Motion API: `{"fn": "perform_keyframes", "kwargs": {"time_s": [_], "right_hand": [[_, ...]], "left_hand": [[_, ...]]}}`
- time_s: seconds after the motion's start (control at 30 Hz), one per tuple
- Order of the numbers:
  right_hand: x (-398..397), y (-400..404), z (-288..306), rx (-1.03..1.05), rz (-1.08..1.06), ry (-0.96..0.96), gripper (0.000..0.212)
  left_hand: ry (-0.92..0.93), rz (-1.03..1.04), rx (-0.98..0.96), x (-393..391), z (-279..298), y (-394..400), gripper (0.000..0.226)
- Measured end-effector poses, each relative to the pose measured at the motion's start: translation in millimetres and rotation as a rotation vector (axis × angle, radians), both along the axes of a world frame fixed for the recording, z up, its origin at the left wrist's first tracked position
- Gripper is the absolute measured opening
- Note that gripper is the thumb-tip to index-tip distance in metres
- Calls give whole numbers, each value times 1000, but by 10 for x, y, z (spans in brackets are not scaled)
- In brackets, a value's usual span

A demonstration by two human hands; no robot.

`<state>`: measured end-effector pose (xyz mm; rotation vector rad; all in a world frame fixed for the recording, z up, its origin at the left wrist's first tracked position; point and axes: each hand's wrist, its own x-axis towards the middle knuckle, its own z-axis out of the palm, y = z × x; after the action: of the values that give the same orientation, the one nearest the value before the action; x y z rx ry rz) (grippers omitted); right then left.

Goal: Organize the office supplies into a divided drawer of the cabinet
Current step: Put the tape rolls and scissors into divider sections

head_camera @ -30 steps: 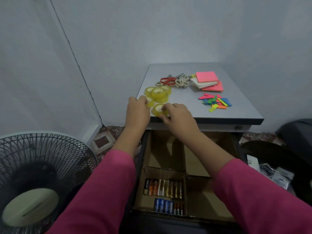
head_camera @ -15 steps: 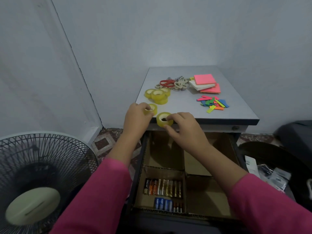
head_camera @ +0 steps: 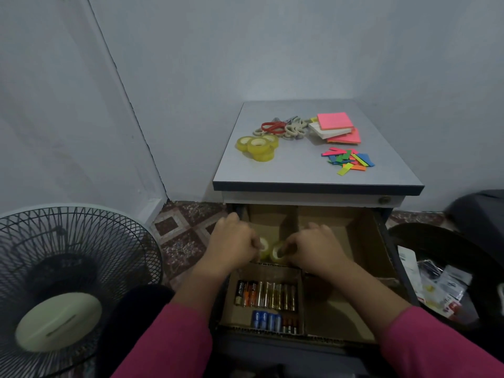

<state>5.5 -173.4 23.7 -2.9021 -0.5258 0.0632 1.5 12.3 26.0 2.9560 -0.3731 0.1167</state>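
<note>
My left hand point(head_camera: 231, 245) holds one yellow tape roll point(head_camera: 263, 247) and my right hand point(head_camera: 313, 248) holds another tape roll point(head_camera: 277, 254), both low inside the back-left compartment of the open cardboard-divided drawer point(head_camera: 365, 241). The front-left compartment holds several batteries point(head_camera: 266, 294). On the grey cabinet top point(head_camera: 300, 170) lie three more yellow tape rolls point(head_camera: 257, 147), red scissors point(head_camera: 272, 126), a heap of pale rubber bands point(head_camera: 294, 130), pink and white sticky-note pads point(head_camera: 336, 128) and several coloured page flags point(head_camera: 347, 160).
A black standing fan point(head_camera: 65, 279) fills the lower left beside the drawer. A dark bin with plastic packets point(head_camera: 439, 282) sits to the right. Grey walls close in behind and to the left of the cabinet; patterned floor tiles point(head_camera: 185, 230) show between fan and cabinet.
Both hands lifted a tape roll each off the cabinet top's front edge and brought them down into the drawer's back-left compartment.
</note>
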Motion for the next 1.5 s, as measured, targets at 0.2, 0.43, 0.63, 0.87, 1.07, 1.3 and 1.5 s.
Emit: {"fn": "perform_keyframes", "kwargs": {"time_s": [0.2,0.43,0.63,0.87,1.07,1.3,1.5], "right_hand": [[145,141,-84,-88,-6,170,13],[247,211,-155,-188,-64,258,22],[241,232,-171,-193,-84,301,26],[232,250,-149,-209,-76,302,34],[213,256,-136,-249,-76,317,34],[196,258,-157,-215,-95,317,31],[197,238,-186,-155,-103,335,32]], "left_hand": [[175,-78,173,180,-71,-67,5],[287,-172,326,261,11,-94,18],[352,-150,350,293,-27,-103,17],[345,-166,350,326,-77,-102,26],[296,-161,389,335,-163,-82,24],[253,-163,439,348,-208,-90,22],[248,-175,422,355,-236,-65,23]]}}
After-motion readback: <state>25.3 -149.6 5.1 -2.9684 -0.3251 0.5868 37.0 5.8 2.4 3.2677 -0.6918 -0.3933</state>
